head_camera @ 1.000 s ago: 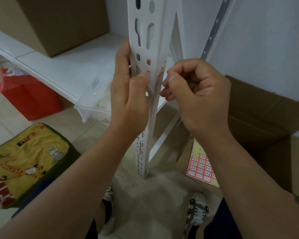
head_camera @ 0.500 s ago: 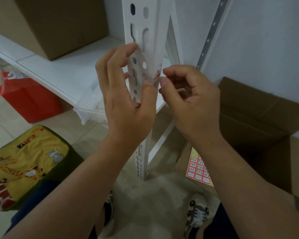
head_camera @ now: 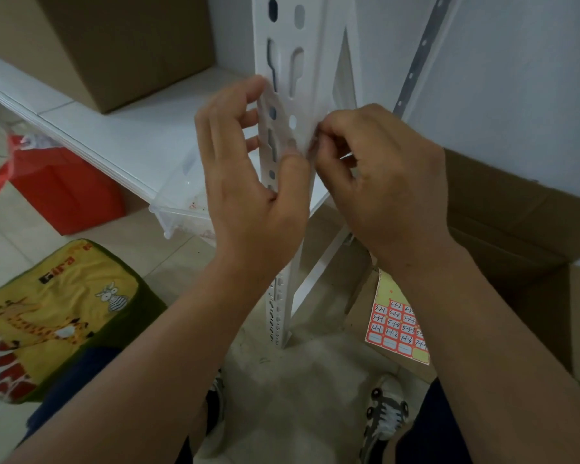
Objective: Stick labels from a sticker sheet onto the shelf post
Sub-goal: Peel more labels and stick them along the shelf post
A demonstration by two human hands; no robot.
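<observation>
The white slotted shelf post (head_camera: 283, 65) stands upright in front of me. My left hand (head_camera: 245, 185) is beside it with fingers spread and loose, and its thumb presses on the post's front face. My right hand (head_camera: 385, 175) has curled fingers, and its thumb and forefinger pinch a small label (head_camera: 313, 141) at the post's right edge; only a sliver of the label shows. The sticker sheet (head_camera: 394, 326), yellow with red-bordered handwritten labels, lies on a cardboard flap low on the right, under my right forearm.
A cardboard box (head_camera: 114, 45) sits on the white shelf board (head_camera: 124, 128). A clear plastic tub (head_camera: 181, 209) and a red bag (head_camera: 64, 192) are under the shelf. A yellow giraffe cushion (head_camera: 51, 313) lies left. An open cardboard box (head_camera: 523, 242) stands right.
My left hand released its hold round the post and spread its fingers, leaving only the thumb on the front face. My right hand stayed pinched at the post's edge.
</observation>
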